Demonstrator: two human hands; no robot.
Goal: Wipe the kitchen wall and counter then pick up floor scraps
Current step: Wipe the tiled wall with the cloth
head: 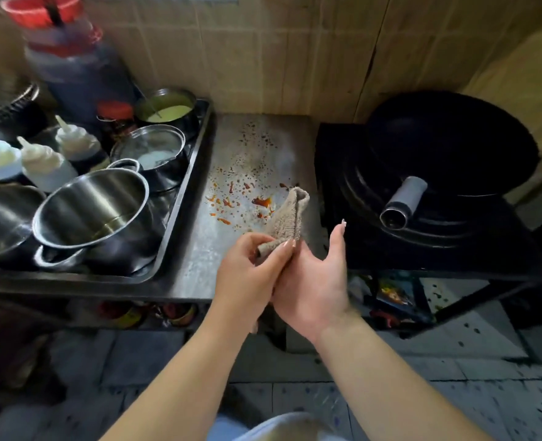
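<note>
Nearest me, my left hand (250, 265) pinches the lower corner of a small beige terry cloth (287, 221), fingers curled round it, while my right hand (314, 281) lies open beneath, palm up and fingers straight, touching the cloth's lower edge. The cloth stands folded above both hands, over the near edge of the grey metal counter (199, 249). I judge I am folding the cloth before wiping the counter; next I must press it flat and sweep it across the orange-red sauce splatters (260, 201) just beyond it. Farther off, the tan tiled wall (263, 58) rises behind the counter.
</note>
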